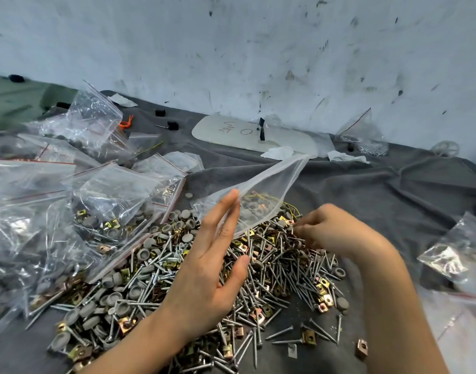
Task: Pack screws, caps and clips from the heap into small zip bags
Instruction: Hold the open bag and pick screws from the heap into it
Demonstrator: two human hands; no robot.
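Held bag: one small clear plastic zip bag (261, 195), soft and creased, is held tilted above the far side of the heap; grey caps and a copper clip are seen through its film.
Heap: one heap (161, 287) of silver threaded screws, round grey plastic caps and square brass- and copper-coloured clips, too many to be counted, is spread below both hands.
Left hand (212, 255): the fingers are kept straight and together against the bag's lower edge, with the thumb set apart above the screws.
Right hand (331, 228): the fingers are curled down into the heap's far right edge; whether anything is pinched cannot be told.
Filled bags (110, 201): at least five clear red-striped zip bags holding the same parts are piled at the left.
Other bags: one crumpled bag (458, 247) is seen at the right edge, and one wall-side bag (363, 133) lies by the wall.
Cloth (366, 190): one wrinkled dark grey sheet is laid under everything.
Board (231, 130): one flat white rounded panel marked with handwriting is seen near the wall.
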